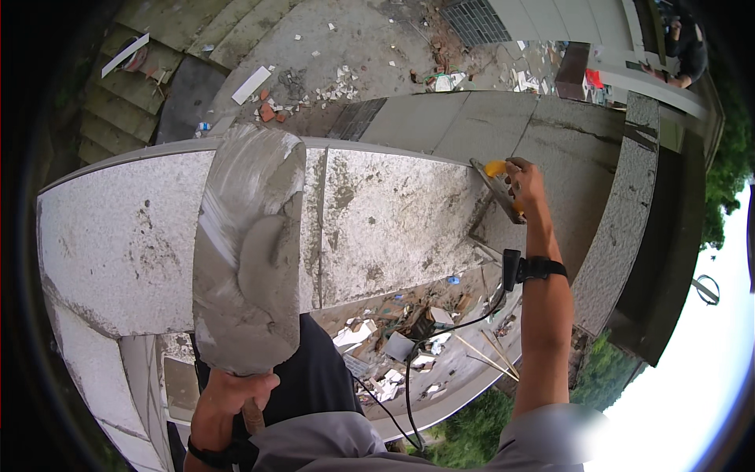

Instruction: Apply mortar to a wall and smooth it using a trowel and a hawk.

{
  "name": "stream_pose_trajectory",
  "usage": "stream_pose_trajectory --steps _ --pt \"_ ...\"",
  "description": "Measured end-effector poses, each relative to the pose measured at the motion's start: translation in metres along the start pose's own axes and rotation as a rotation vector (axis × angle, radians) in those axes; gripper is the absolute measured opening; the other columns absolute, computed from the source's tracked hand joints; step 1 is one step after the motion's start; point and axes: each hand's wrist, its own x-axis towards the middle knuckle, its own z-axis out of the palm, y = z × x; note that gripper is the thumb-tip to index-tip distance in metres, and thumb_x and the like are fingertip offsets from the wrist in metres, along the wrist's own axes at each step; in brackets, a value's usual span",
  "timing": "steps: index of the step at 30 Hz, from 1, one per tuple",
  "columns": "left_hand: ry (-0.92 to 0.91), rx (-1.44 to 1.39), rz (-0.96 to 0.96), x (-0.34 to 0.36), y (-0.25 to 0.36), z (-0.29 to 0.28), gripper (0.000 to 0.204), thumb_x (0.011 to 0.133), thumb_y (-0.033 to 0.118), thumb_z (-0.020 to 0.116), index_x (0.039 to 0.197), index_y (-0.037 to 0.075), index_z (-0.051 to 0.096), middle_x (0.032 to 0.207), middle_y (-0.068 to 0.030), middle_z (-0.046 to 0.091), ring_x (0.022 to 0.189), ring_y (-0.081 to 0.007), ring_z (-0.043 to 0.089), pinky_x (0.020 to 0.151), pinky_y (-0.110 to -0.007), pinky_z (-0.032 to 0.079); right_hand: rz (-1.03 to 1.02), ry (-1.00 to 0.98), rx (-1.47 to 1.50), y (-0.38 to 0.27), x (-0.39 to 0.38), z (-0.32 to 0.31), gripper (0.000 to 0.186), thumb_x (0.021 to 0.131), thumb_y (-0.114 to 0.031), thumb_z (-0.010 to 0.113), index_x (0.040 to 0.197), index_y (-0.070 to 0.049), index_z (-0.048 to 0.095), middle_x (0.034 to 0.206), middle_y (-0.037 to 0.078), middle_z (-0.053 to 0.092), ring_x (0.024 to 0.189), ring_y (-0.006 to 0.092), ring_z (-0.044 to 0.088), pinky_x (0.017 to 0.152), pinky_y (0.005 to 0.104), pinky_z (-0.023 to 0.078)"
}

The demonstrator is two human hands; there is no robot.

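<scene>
My left hand grips the handle of a broad grey board, which carries a heap of wet grey mortar and smeared streaks across its face. My right hand is closed on a flat trowel with a yellow handle, held at the far end of a speckled white slab, by the inner corner of a grey surface. Whether the blade touches that surface I cannot tell. A device on a black strap is on my right wrist, with a black cable hanging from it.
Concrete steps lie at upper left. Rubble is strewn below the slab and on the ground beyond it. A grey tiled surface runs to the right toward a dark ledge. Another person is at the top right. Trees and sky show at right.
</scene>
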Motion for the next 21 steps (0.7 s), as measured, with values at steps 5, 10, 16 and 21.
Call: stream_pose_trajectory --steps 5,10,16,21 --pt "0.024 0.0 -0.005 -0.002 0.001 0.001 0.017 0.071 -0.004 0.07 0.085 -0.001 0.062 0.052 -0.0035 0.056 0.039 -0.0128 0.052 0.04 -0.027 0.04 0.016 -0.091 -0.031 -0.024 -0.016 0.009 0.033 0.091 -0.021 0.058 0.113 0.001 0.067 0.077 0.011 0.065 0.065 0.0153 0.059 0.056 0.0322 0.046" --pt "0.01 0.051 0.026 0.0 0.003 0.003 0.012 0.071 -0.001 0.068 0.076 0.0 0.057 0.055 -0.0082 0.054 0.037 -0.0156 0.051 0.035 -0.027 0.038 0.033 -0.018 0.056 -0.031 -0.022 0.007 0.034 0.091 -0.023 0.058 0.115 0.001 0.066 0.076 0.01 0.065 0.064 0.0154 0.059 0.057 0.0322 0.047" --pt "0.03 -0.009 0.017 -0.004 0.004 0.001 0.017 0.071 -0.005 0.071 0.085 -0.001 0.061 0.054 -0.004 0.057 0.041 -0.0134 0.054 0.04 -0.027 0.041 -0.168 0.044 -0.107 -0.033 -0.028 0.022 0.034 0.094 -0.024 0.057 0.115 0.001 0.066 0.074 0.009 0.064 0.059 0.0148 0.056 0.054 0.0314 0.046" --pt "0.063 0.051 -0.001 -0.005 0.006 0.001 0.013 0.069 -0.005 0.067 0.076 0.001 0.057 0.058 -0.0066 0.054 0.039 -0.0159 0.052 0.036 -0.028 0.038 -0.013 -0.035 0.1 -0.044 -0.04 0.019 0.033 0.094 -0.025 0.057 0.114 0.0 0.066 0.072 0.011 0.064 0.059 0.0156 0.058 0.056 0.0333 0.046"
